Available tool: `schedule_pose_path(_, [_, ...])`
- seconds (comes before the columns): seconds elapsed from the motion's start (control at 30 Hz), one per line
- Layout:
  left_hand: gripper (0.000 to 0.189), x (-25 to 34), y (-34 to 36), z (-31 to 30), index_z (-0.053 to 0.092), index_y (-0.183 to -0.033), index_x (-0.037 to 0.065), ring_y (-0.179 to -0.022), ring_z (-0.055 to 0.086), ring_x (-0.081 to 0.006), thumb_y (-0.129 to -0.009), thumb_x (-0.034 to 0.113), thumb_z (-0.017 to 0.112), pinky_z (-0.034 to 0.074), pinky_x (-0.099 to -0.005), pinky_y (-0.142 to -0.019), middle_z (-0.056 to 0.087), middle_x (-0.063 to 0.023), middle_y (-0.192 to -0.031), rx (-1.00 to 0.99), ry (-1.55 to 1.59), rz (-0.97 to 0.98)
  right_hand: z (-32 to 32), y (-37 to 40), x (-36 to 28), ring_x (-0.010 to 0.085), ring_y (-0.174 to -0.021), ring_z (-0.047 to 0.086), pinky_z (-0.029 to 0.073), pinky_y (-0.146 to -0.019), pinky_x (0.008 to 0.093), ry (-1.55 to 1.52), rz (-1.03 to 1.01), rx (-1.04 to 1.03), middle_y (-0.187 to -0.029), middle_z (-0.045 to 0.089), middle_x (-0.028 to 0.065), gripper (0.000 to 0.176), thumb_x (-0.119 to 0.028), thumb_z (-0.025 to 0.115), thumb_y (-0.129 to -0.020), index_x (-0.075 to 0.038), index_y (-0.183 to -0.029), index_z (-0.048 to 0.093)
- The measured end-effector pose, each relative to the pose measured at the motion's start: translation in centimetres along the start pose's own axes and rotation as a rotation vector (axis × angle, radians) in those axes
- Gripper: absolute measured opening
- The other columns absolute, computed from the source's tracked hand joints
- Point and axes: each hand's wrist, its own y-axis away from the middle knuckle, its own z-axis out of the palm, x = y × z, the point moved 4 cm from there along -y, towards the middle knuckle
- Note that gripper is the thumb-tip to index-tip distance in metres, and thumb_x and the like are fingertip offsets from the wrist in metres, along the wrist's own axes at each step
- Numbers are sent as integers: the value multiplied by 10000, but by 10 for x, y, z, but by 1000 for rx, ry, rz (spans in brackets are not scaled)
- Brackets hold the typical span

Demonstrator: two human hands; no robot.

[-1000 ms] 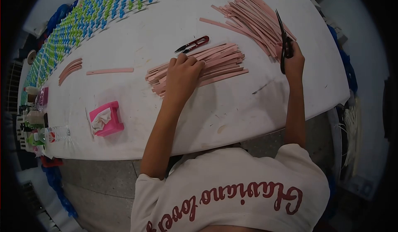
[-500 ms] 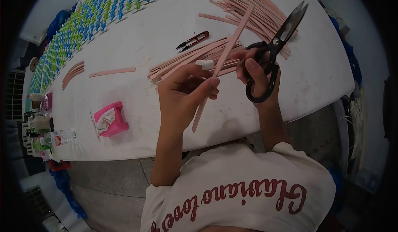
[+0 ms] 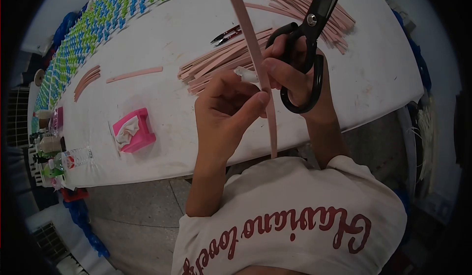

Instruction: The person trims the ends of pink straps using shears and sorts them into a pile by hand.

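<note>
A long pink strip [image 3: 250,31] stands nearly upright, pinched between the thumb and fingers of my left hand [image 3: 226,105]. White wrapping [image 3: 246,75] covers one finger of that hand. My right hand [image 3: 295,76] is closed on a pair of black-handled scissors [image 3: 311,22], whose blades point up and slightly right. The thumb and fingertips of my right hand also meet the strip just above my left thumb. Behind my hands lies a bundle of similar pink strips [image 3: 214,66]. Thread snips [image 3: 226,35] rest beyond it, partly hidden by the held strip.
At the far right of the white table [image 3: 172,98] is a larger pile of pink strips [image 3: 339,29]. A single strip [image 3: 135,74] and several curved strips [image 3: 87,83] lie left. Rows of blue and green clips [image 3: 113,22], a pink tissue box [image 3: 143,135] and bottles [image 3: 76,158] line the left side.
The held strip has swung from leaning right to nearly upright, its top tilting slightly left. My right hand has moved left onto the strip, bringing the scissors closer to my left hand.
</note>
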Motion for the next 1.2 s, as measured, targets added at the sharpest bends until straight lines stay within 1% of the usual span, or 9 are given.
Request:
schedule_pose_path(0.07, [184,3,0,1,484,-898,-31,-701,605,-140,-759,-55,603,530,-253,-584,599,-106,-802,-31,70,-25,4,1,-3,57,-509,503,403,-461,172,-12,-13,-3,-595,548,23,162,-138,631,-760,-6,-769,537])
schedule_pose_path(0.27, [174,15,1,-8,465,-893,-30,-701,608,-149,-768,-58,582,553,-279,-572,596,-110,-831,6,119,120,8,5,-1,55,-496,503,380,-438,169,-67,16,-41,-584,556,27,169,-151,633,-759,-3,-737,555])
schedule_pose_path(0.43, [164,22,0,-13,461,-886,-29,-708,613,-160,-775,-49,579,560,-289,-564,593,-107,-824,19,93,129,11,5,-1,59,-496,506,370,-432,167,-29,3,-60,-579,553,25,170,-152,634,-755,-3,-710,566])
schedule_pose_path(0.7, [184,22,3,-12,449,-911,-26,-726,617,-170,-779,-43,576,565,-303,-566,601,-111,-832,23,146,142,15,8,-1,70,-630,571,472,-555,188,-29,-83,-124,-725,614,71,170,-83,654,-730,-12,-809,521])
schedule_pose_path(0.93, [199,22,5,-12,429,-907,-14,-762,625,-194,-773,-62,568,573,-319,-581,608,-127,-857,20,125,116,19,12,-4,54,-628,553,448,-546,167,-62,-35,-149,-739,612,60,188,-86,666,-730,-15,-810,511])
schedule_pose_path(1.0, [199,23,7,-11,428,-900,-14,-768,626,-199,-769,-70,568,576,-322,-581,608,-132,-861,25,120,111,18,14,-4,33,-570,498,395,-500,152,-2,-31,-94,-682,572,19,173,-98,659,-742,-25,-803,515])
schedule_pose_path(1.07, [225,25,10,-13,445,-983,-33,-660,635,-229,-782,-44,544,583,-329,-548,612,-157,-873,77,99,159,11,15,-4,27,-554,463,367,-483,158,83,-1,-70,-654,534,0,190,-115,672,-732,-28,-799,517])
schedule_pose_path(1.13, [227,28,16,-13,444,-991,-35,-647,634,-246,-783,-54,532,585,-334,-540,602,-161,-885,63,159,187,3,19,-4,21,-538,428,340,-467,164,163,29,-45,-627,495,-18,207,-133,685,-722,-31,-795,520])
schedule_pose_path(1.2, [230,34,22,-14,443,-998,-36,-633,633,-262,-783,-64,519,586,-340,-532,593,-166,-898,51,218,214,-3,27,-10,40,-526,376,309,-449,192,521,-38,-29,-604,430,-26,289,-170,723,-674,-33,-792,498])
